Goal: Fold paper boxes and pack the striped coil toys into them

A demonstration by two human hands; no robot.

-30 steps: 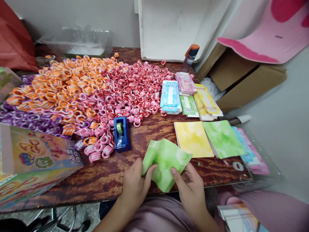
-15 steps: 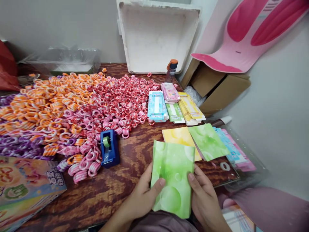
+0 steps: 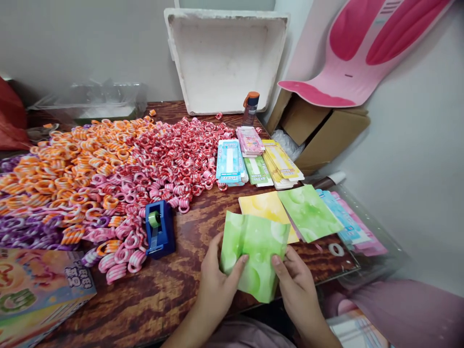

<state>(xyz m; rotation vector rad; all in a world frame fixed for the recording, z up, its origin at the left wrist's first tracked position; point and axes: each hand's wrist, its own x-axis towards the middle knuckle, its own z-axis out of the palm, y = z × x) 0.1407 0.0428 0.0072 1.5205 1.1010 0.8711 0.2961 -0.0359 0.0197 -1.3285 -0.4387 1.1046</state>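
A green card sheet with a bubble print point(image 3: 255, 251) is held up over the table's front edge. My left hand point(image 3: 221, 270) grips its left side, thumb on the front face and fingers behind. My right hand point(image 3: 295, 278) pinches the right side the same way. A vertical crease shows on the sheet's left part, and its right side bends back. Just beyond lie a yellow sheet point(image 3: 259, 205) and another green sheet point(image 3: 310, 212), overlapping. Blue cards point(image 3: 342, 217) and pink cards point(image 3: 362, 234) lie to their right.
A big heap of striped coiled rings point(image 3: 123, 164) covers the left of the wooden table point(image 3: 174, 299). Near it stands a blue tape dispenser point(image 3: 161, 229). Blue card stacks point(image 3: 230, 162), a bottle point(image 3: 251, 108) and a white bin point(image 3: 228, 63) are farther back. A printed box point(image 3: 43, 290) sits front left.
The green sheet has moved up and slightly left with both hands. It is now tilted and bent more along its sides. The camera view has shifted a little.
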